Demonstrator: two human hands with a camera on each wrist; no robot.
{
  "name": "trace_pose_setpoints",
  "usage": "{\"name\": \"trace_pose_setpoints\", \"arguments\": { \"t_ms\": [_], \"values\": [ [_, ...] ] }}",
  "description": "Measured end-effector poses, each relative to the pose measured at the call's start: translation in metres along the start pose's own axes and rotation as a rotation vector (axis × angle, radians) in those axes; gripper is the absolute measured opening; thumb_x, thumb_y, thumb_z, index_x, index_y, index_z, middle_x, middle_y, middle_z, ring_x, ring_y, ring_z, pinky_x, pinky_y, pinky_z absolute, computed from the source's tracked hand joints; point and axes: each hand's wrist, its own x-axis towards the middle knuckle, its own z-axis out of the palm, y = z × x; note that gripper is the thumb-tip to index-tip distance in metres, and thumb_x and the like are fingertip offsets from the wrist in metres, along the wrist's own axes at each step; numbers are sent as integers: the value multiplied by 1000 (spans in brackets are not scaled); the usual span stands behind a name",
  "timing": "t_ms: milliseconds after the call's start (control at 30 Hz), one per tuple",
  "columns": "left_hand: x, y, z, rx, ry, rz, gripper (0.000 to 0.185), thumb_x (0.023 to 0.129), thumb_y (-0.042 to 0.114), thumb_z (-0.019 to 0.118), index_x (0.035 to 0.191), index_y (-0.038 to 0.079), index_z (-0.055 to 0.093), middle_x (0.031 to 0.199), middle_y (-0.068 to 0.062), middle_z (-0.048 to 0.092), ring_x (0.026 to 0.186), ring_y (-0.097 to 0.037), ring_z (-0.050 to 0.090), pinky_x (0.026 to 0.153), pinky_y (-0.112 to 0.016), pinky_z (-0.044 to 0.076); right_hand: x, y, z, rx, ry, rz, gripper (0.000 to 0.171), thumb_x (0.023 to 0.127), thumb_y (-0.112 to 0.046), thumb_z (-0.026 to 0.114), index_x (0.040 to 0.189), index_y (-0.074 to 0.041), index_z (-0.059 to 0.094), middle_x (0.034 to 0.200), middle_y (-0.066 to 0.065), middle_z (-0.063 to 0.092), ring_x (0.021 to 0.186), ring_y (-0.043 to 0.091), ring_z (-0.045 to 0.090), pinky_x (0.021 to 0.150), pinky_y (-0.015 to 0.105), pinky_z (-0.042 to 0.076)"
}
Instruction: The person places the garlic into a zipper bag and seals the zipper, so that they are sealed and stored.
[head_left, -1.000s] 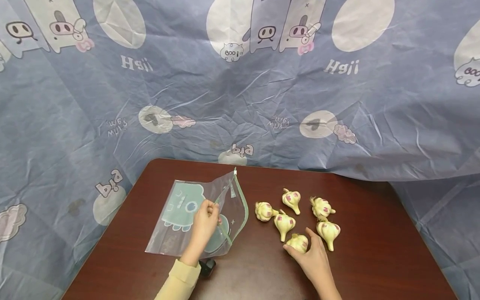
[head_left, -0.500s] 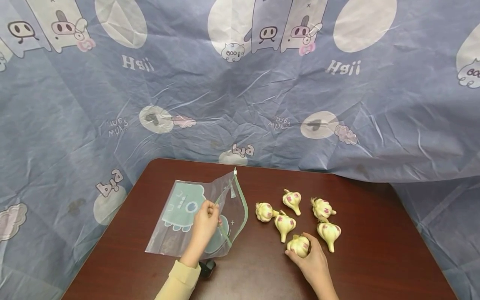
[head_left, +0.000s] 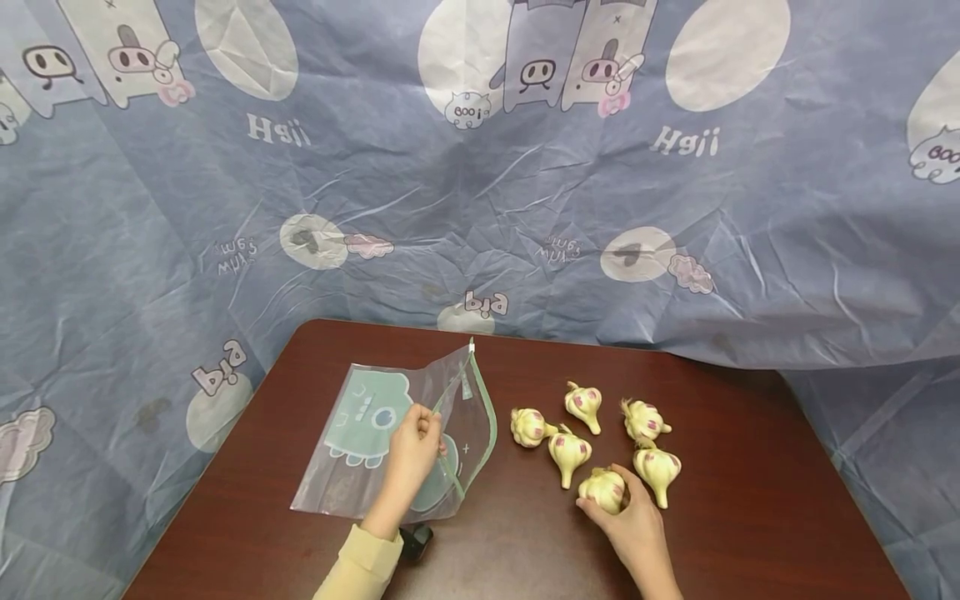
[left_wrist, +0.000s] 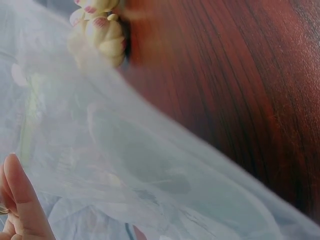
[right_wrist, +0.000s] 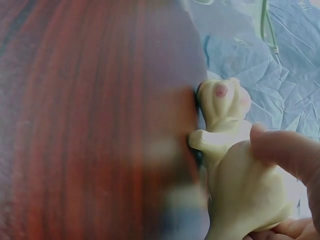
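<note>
My left hand (head_left: 415, 446) pinches the green-edged mouth of a clear zip bag (head_left: 318, 487). The bag lies on the table with its mouth gaping to the right, and a mint-green cartoon is printed on it. In the left wrist view, the plastic (left_wrist: 150, 150) spreads before my thumb (left_wrist: 22, 195). Low on the right, my right hand (head_left: 633, 517) grips a garlic bulb (head_left: 602, 490) between thumb and fingers. The right wrist view has this bulb (right_wrist: 250, 190) close up, its underside partly hidden; whether it touches the table, I cannot tell.
Several more garlic bulbs lie around the right hand: one at the left (head_left: 531, 427), one at the back (head_left: 583, 406), one in front (head_left: 569, 457), and two at the right, far (head_left: 644, 419) and near (head_left: 657, 472). A blue printed cloth (head_left: 480, 208) hangs behind the brown table (head_left: 510, 550).
The right hand's spread fingers have come in around the nearest garlic bulb, and the bulb has shifted slightly right. The left hand and the bag look the same.
</note>
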Motion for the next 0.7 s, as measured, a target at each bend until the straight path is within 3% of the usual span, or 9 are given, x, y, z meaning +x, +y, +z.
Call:
{"name": "trace_pose_setpoints", "arguments": {
  "t_ms": [400,700],
  "values": [
    [-3,0,3,-1,7,11,14,99,15,55,88,6,55,62,-2,61,51,-8,60,47,-21,44,9,-19,-13,37,23,-47,86,81,-39,80,147,-4,39,144,33,44,127,48,50,97,58,45],
    [-4,-2,6,3,6,33,16,99,15,56,87,6,54,62,-2,61,52,-6,59,47,-21,44,18,-50,-15,108,12,-101,83,82,-36,80,149,-7,38,150,21,42,131,43,48,100,54,45]
  ]
}}
